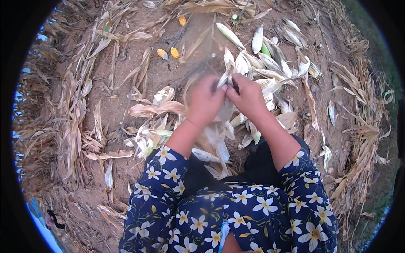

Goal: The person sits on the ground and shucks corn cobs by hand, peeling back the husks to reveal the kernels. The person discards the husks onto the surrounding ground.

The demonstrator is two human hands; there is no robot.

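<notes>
Both hands meet above a heap of corn ears in dry husks (269,69). My left hand (205,98), somewhat blurred, has its thumb and fingers pinched on the pale husk of a corn ear (225,79). My right hand (248,93) grips the same husk from the other side, its fingertips close to my left thumb. The ear's lower part is blurred and partly hidden by the hands. Two husked yellow corn cobs (175,52) (162,54) lie on the soil at the upper left, one with a greyish end. Another husked cob (182,21) lies farther off.
Loose husks (155,136) lie left of my forearms and between my legs. Rows of dry corn stalks and leaves (74,126) (364,126) run along both sides. A cut stalk stub (234,17) stands at the top. A person (53,219) is small at the lower left edge.
</notes>
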